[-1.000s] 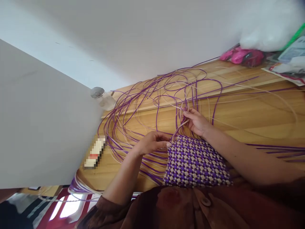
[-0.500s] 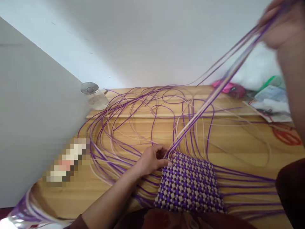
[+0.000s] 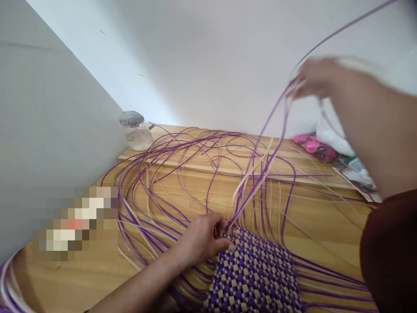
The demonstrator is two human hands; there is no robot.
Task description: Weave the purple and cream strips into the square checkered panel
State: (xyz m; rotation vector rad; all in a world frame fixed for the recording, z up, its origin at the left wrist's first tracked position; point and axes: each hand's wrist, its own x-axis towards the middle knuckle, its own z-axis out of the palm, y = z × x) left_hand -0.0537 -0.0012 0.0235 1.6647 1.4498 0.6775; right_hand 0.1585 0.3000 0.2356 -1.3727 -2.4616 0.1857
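Note:
A woven panel (image 3: 257,274) of purple and beige cords lies at the table's near side, with loose cords fanning out from its edges. My left hand (image 3: 208,237) pinches the panel's upper left corner, thumb on top of the weave. Raised above the table at the upper right, my right hand (image 3: 314,78) is closed around several purple and beige cords (image 3: 270,158) that run up from that same corner. One purple cord arcs past this hand to the upper right edge. The raised fingers are somewhat blurred.
Loose cords loop across the wooden table (image 3: 309,245) and a raised board at the back. A clear jug with a grey lid (image 3: 136,132) stands at the back left. Pink items (image 3: 314,148) and plastic bags (image 3: 358,174) lie at the right. A blurred-out patch covers something at left.
My right hand has come down and left from the top right corner, and the cords in it have gone from taut to slacker. My left hand stays at the panel's corner.

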